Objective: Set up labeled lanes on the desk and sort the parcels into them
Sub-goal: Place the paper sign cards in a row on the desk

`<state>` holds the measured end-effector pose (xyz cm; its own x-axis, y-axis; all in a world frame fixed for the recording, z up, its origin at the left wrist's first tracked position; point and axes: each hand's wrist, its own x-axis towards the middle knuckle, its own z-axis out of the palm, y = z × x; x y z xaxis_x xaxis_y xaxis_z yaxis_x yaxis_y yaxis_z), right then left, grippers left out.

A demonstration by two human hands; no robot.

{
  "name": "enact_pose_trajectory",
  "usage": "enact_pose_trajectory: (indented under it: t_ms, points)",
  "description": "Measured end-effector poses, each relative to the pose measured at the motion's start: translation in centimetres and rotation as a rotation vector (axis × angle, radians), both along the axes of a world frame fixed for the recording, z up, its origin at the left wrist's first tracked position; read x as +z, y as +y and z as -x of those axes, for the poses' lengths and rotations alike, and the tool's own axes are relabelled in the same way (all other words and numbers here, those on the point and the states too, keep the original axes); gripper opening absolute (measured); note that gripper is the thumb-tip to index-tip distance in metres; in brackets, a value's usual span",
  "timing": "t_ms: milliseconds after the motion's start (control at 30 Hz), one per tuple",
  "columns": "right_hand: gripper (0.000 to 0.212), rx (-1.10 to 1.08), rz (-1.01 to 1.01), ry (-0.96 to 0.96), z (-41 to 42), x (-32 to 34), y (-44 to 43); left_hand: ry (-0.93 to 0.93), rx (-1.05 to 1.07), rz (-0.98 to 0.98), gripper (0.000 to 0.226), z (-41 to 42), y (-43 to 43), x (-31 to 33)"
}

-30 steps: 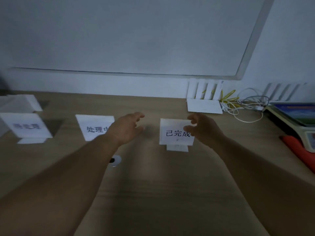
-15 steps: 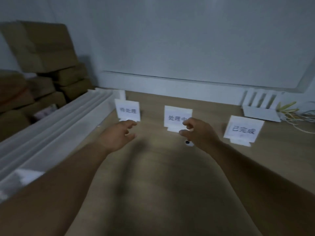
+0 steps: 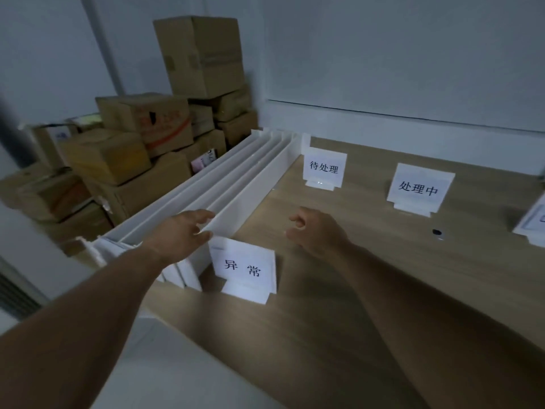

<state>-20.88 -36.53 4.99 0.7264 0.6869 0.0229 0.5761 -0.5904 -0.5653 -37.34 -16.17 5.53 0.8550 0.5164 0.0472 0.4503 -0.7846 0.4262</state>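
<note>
The white dividers [image 3: 236, 178] stand on edge in a tight row along the left side of the desk [image 3: 383, 305]. They look like long, thin sheets of light, stiff board. I judge each one weighs little, but it will sag or swing if I lift it by one end. The best hold is a pinch on the top edge near the middle, with my other hand steadying it farther along. The edges are narrow and smooth, so the pinch must be firm.

My left hand [image 3: 180, 234] is open, its fingers stretched over the near ends of the dividers. I cannot tell whether they touch yet. My right hand [image 3: 318, 231] hangs loosely curled over bare desk and holds nothing.

The parcels [image 3: 141, 143], brown cardboard boxes, are piled beyond the dividers, off the desk to the left. None is in a lane yet.

Half a second ago I was looking further right. My left hand hovered over the desk by the far-left sign [image 3: 324, 168] and my right hand was in front of the middle sign [image 3: 418, 188]. Now both hands sit further left, a near sign [image 3: 246, 267] has come into view, and the right-hand sign [image 3: 533, 222] is cut by the frame edge.
</note>
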Motion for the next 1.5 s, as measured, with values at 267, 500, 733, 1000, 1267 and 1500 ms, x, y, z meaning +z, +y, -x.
enact_pose_trajectory:
  t_ms: [267,500,733,1000,1267,1500]
  points:
    - [0.042,0.034,0.067,0.044,1.0,-4.6,4.1,0.078,-0.042,0.003,0.051,-1.5,3.0,-3.9]
    - [0.014,0.039,0.025,0.155,0.3,-8.8,4.9,0.189,-0.048,-0.076,0.047,-4.6,3.7,-6.7]
    - [0.021,0.006,-0.044,0.124,-1.1,-8.4,1.8,0.185,-0.106,-0.136,0.028,-5.5,1.4,-5.9]
    - [0.03,-0.084,-0.013,0.024,-2.9,-3.9,-9.0,0.077,-0.167,-0.146,0.022,-8.1,-7.8,-2.2]
    - [0.015,-0.209,-0.073,-0.013,-5.0,-0.4,-28.4,-0.019,-0.321,-0.134,0.017,-12.7,-25.6,1.6]
    - [0.023,-0.403,-0.131,-0.044,-6.8,1.7,-47.9,-0.095,-0.473,-0.114,0.016,-18.4,-43.9,2.9]
